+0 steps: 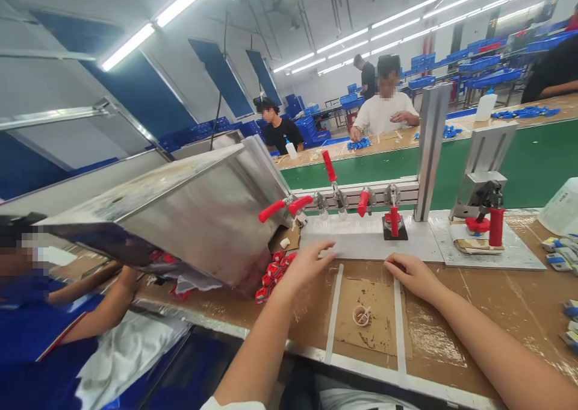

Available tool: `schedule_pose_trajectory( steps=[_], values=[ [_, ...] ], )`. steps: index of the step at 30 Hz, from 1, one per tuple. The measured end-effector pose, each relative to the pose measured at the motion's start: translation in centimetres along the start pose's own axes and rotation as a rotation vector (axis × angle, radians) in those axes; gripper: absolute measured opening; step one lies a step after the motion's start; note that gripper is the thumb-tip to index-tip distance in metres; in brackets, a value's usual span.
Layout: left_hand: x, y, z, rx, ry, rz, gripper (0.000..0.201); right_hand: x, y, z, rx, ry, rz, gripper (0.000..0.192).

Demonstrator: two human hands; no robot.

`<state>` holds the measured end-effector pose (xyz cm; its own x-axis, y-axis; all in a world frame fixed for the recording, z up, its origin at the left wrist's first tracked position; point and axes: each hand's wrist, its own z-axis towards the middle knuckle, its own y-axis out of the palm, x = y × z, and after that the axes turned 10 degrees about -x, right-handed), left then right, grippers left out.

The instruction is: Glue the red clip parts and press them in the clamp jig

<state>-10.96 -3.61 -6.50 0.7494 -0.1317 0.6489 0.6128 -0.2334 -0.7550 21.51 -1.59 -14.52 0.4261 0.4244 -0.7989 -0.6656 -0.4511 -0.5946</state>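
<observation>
My left hand (312,262) is over the near edge of the white board (361,246), its fingers stretched toward the right and nothing visible in them. To its left lies a pile of red parts (273,277). My right hand (414,275) rests near the same board's edge with its fingers extended and nothing seen in them. Behind it, one red-handled toggle clamp (394,220) stands down over a red part on a black block (403,232). Between my forearms, a small cup (361,316) with a stick in it sits on taped-down cardboard (377,338).
Several red-handled clamps hang on a metal rail (307,191). A large metal box (203,211) stands at left, beside a co-worker in blue (40,338). Another clamp fixture (490,217), a white container (562,208) and grey-blue parts (562,253) are at right. Other people sit beyond.
</observation>
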Motion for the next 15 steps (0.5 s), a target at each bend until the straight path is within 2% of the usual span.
schedule_pose_trajectory(
  steps=[3, 5, 8, 11, 15],
  values=[
    [-1.0, -2.2, -3.4, 0.053, -0.133, 0.405, 0.031, 0.0, 0.0, -0.2, -0.010, -0.038, -0.019, 0.036],
    [-1.8, -2.4, -4.6, 0.047, -0.190, 0.566, 0.025, -0.1, 0.0, -0.4, 0.008, -0.082, -0.028, 0.038],
    [-2.8, -1.2, -5.4, 0.084, -0.219, 0.684, 0.028, -0.9, -0.1, -0.9, 0.066, -0.166, -0.040, 0.038],
    [-3.0, 0.2, -5.6, 0.168, -0.242, 0.766, 0.031, -2.9, -0.6, -1.8, 0.183, -0.256, -0.016, 0.037],
    [-2.9, 0.9, -5.4, 0.244, -0.277, 0.807, 0.032, -6.8, -2.1, -5.4, 0.404, -0.422, 0.017, 0.036]
  ],
)
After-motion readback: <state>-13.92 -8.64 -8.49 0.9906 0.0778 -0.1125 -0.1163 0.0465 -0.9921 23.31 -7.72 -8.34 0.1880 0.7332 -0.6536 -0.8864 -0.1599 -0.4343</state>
